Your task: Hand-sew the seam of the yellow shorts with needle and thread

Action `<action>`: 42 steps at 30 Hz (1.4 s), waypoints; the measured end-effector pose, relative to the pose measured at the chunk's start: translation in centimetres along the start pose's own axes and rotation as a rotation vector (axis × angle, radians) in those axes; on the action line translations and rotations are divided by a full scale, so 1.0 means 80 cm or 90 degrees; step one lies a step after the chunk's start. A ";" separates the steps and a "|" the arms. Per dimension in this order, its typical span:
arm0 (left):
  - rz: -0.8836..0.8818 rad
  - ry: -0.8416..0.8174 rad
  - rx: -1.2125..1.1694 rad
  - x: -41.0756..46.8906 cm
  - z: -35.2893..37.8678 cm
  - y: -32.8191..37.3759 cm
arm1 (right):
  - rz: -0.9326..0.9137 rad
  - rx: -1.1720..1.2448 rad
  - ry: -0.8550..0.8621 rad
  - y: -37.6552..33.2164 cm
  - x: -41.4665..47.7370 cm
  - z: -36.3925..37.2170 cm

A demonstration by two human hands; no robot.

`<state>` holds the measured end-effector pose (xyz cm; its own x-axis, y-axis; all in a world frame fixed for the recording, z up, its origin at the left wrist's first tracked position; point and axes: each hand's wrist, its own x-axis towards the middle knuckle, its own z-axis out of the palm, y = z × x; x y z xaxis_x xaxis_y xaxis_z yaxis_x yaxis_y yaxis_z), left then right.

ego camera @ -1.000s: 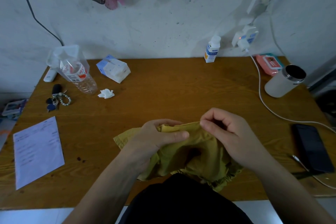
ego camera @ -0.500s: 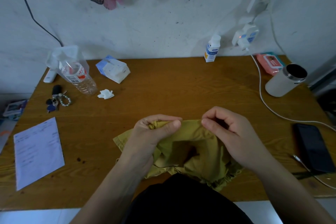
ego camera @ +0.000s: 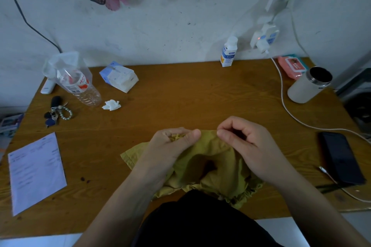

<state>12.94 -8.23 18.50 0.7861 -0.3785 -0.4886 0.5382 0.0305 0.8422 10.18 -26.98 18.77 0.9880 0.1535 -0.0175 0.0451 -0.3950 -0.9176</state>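
The yellow shorts (ego camera: 212,158) lie bunched on the wooden table (ego camera: 180,96) at its near edge, in front of me. My left hand (ego camera: 170,146) grips a gathered fold of the shorts' upper edge between thumb and curled fingers. My right hand (ego camera: 247,144) is just to the right, its thumb and forefinger pinched together at the same edge of the cloth. Needle and thread are too small to make out in the head view.
A black phone (ego camera: 341,156) and a white cable (ego camera: 287,110) lie at the right, with a white cup (ego camera: 309,86) behind. At the left are a paper sheet (ego camera: 36,170), keys (ego camera: 56,112), a plastic bottle (ego camera: 80,86), a tissue pack (ego camera: 119,78) and a crumpled tissue (ego camera: 111,105).
My left hand has gathered the shorts' upper edge tighter and drawn leftward, so the gap between the two hands has widened. The right hand has hardly moved.
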 end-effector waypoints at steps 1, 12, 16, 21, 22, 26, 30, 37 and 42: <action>0.002 -0.003 -0.003 0.001 0.000 0.000 | 0.006 0.000 0.001 0.001 0.000 -0.001; 0.022 -0.012 0.032 0.014 0.022 -0.007 | 0.037 0.017 -0.014 0.004 0.002 0.002; -0.018 -0.014 -0.012 0.019 0.023 -0.008 | 0.048 0.031 -0.027 0.009 0.005 -0.001; -0.054 0.025 -0.074 0.028 0.022 -0.010 | 0.080 0.025 -0.055 0.020 0.008 -0.015; -0.059 0.027 -0.076 0.030 0.022 -0.011 | 0.092 0.008 -0.061 0.023 0.008 -0.018; -0.071 0.027 -0.079 0.039 0.020 -0.017 | 0.128 -0.028 -0.067 0.035 0.009 -0.023; -0.092 0.031 -0.065 0.052 0.015 -0.031 | 0.167 -0.044 -0.087 0.052 0.009 -0.020; -0.188 0.063 0.033 0.092 0.015 -0.064 | 0.255 -0.010 -0.097 0.103 0.011 -0.019; -0.256 0.031 -0.022 0.123 0.015 -0.077 | 0.339 0.035 0.056 0.175 0.031 -0.048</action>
<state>17.00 -13.27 8.79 0.5235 -0.3221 -0.7888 0.8152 -0.0798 0.5737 13.82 -35.64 7.41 0.8809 -0.1320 -0.4546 -0.4705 -0.3491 -0.8104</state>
